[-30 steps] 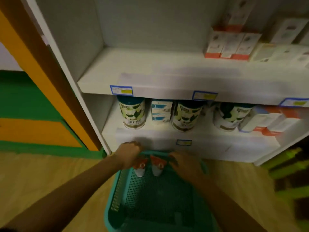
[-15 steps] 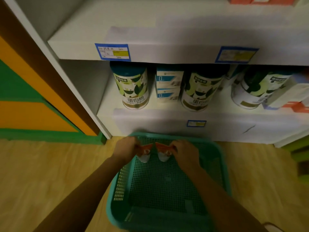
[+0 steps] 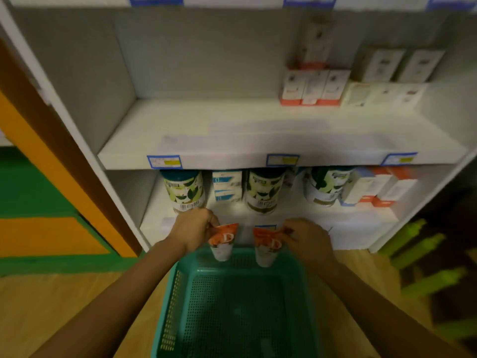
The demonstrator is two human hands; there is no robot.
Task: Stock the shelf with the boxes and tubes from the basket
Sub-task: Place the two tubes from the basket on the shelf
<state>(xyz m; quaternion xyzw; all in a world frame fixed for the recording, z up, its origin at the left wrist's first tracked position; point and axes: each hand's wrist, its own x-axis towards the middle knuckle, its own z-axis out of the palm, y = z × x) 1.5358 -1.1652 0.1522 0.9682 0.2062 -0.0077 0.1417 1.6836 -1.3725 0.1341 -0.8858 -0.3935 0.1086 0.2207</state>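
Two orange-and-white tubes hang cap-down above the far rim of the teal basket (image 3: 169, 301). My left hand (image 3: 192, 229) pinches the crimped end of the left tube (image 3: 222, 241). My right hand (image 3: 305, 239) pinches the crimped end of the right tube (image 3: 265, 248). Both tubes are level with the front edge of the bottom shelf (image 3: 348, 229). The basket's mesh floor looks bare. The middle shelf (image 3: 206, 135) has open space on its left and centre.
Green-and-white canisters (image 3: 184, 191) and a blue-and-white box (image 3: 227, 184) stand on the bottom shelf, with white-and-orange boxes (image 3: 379, 188) at its right. More white-and-orange boxes (image 3: 313, 87) stand at the middle shelf's back right. A green rack (image 3: 423, 254) is at the right, wooden floor (image 3: 64, 306) below.
Both hands have lifted the tubes out of the basket up to the bottom shelf's front edge. The view has tilted upward, showing the middle shelf.
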